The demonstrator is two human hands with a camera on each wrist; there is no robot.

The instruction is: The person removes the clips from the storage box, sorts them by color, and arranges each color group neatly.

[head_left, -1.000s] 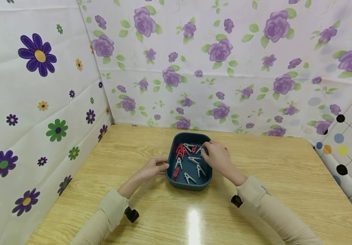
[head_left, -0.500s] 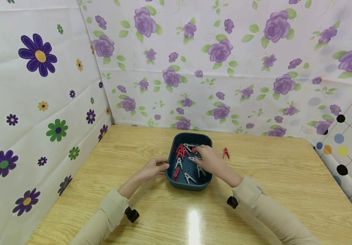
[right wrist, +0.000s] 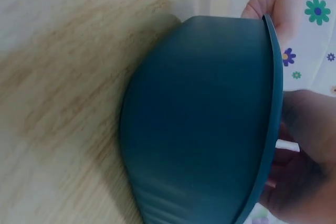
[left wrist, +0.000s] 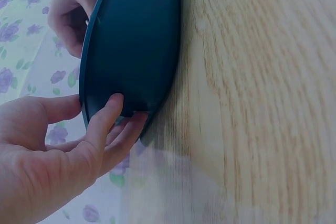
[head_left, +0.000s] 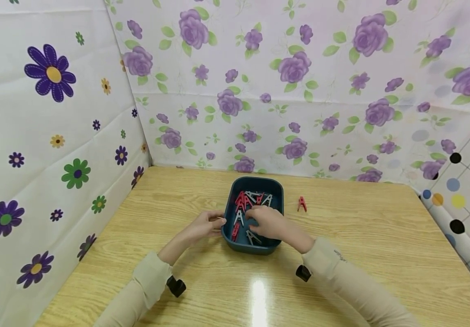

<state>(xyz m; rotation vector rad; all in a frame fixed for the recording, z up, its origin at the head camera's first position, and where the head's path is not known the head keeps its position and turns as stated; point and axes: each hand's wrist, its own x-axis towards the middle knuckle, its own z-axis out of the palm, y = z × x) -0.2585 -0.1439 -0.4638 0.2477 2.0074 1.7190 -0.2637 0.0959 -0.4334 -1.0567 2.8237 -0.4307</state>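
Note:
A dark teal plastic box (head_left: 251,249) stands on the table with red clothespins (head_left: 235,232) and grey clothespins (head_left: 239,218) lying loose in it. My left hand (head_left: 203,225) holds the box's left side, thumb at the rim and fingertips against the outer wall, as the left wrist view shows. Inside the box, my right hand (head_left: 268,221) bends its fingers low over the middle. A pale end of a clothespin (right wrist: 287,145) shows between its fingers above the rim in the right wrist view; the rest is hidden. The hand also covers some of the box's contents.
One red clothespin (head_left: 302,204) lies on the wooden table (head_left: 366,236) to the right of the box. Flower-patterned cloth (head_left: 227,131) hangs behind the table, and more patterned cloth lines both sides.
My right hand has moved left and nearer within the box, from the back right corner to the middle. The red clothespin on the table has come into sight. The left hand stays put.

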